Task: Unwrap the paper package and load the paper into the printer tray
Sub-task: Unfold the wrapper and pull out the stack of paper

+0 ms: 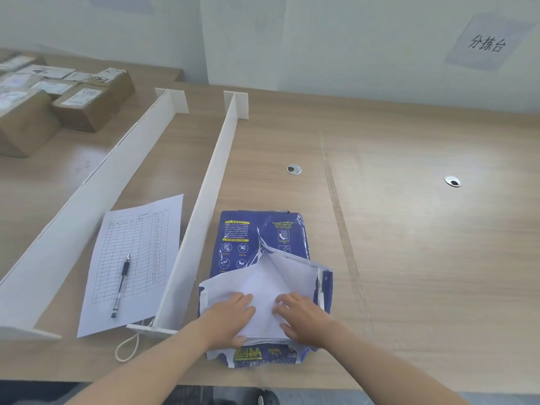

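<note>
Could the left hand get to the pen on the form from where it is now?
Probably yes. The left hand rests on the paper stack; the white divider stands between it and the pen, but looks low enough to reach over.

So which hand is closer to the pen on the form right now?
Left. The left hand rests on the paper stack, just across the white divider from the pen. The right hand lies further right on the same stack.
</note>
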Tool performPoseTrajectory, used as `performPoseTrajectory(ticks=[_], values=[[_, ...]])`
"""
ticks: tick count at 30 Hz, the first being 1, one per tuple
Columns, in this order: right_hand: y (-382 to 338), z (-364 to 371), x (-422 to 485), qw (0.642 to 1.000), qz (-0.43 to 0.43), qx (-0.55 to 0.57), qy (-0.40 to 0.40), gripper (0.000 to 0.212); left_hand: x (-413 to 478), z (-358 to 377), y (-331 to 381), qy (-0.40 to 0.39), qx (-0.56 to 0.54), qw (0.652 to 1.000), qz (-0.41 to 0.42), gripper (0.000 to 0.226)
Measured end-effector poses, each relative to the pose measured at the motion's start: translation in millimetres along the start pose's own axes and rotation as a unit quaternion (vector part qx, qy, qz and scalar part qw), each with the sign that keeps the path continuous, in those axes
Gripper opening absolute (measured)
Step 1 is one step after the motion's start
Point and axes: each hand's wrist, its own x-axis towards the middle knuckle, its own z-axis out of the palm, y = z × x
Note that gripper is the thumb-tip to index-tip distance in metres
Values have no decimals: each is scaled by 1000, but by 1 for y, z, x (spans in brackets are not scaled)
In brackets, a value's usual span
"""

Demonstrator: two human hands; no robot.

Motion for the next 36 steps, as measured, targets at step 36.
performPoseTrajectory(ticks=[36], values=[[-14, 7, 0, 999, -29, -42, 2, 53, 1, -4, -5, -25, 10, 999, 24, 43]])
